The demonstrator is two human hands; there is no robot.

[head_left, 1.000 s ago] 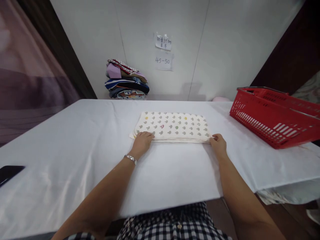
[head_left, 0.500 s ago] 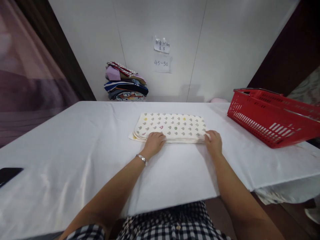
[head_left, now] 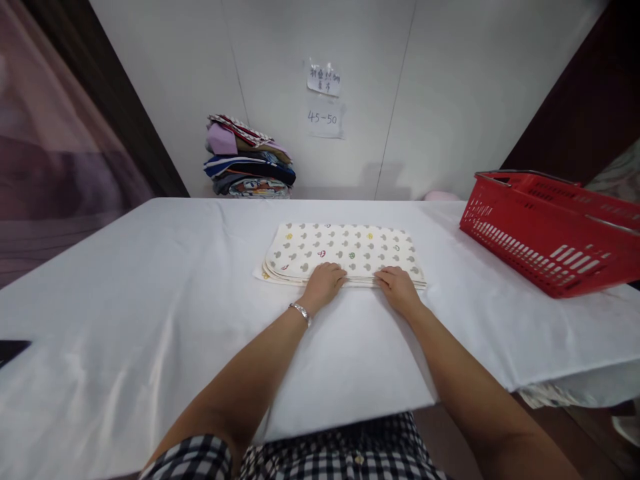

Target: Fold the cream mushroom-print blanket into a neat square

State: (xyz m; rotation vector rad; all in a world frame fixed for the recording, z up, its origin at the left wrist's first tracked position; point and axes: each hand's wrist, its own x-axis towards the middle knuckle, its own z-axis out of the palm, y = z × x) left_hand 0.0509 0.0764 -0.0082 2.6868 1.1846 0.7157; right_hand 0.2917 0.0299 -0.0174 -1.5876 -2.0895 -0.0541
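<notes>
**Pressing the near edge of a folded cloth**

Resting flat and unclenched, the left hand (head_left: 324, 283) and right hand (head_left: 397, 287) sit close together on the near edge of the patterned cloth (head_left: 345, 250), mid-desk (head_left: 150, 293). A red basket (head_left: 545, 230) stands well apart, rightward.

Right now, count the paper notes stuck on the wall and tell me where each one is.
2. The upper note hangs on the white wall above the table's far edge; the lower note, marked 45-50, sits directly beneath it. None looks hidden.
</notes>
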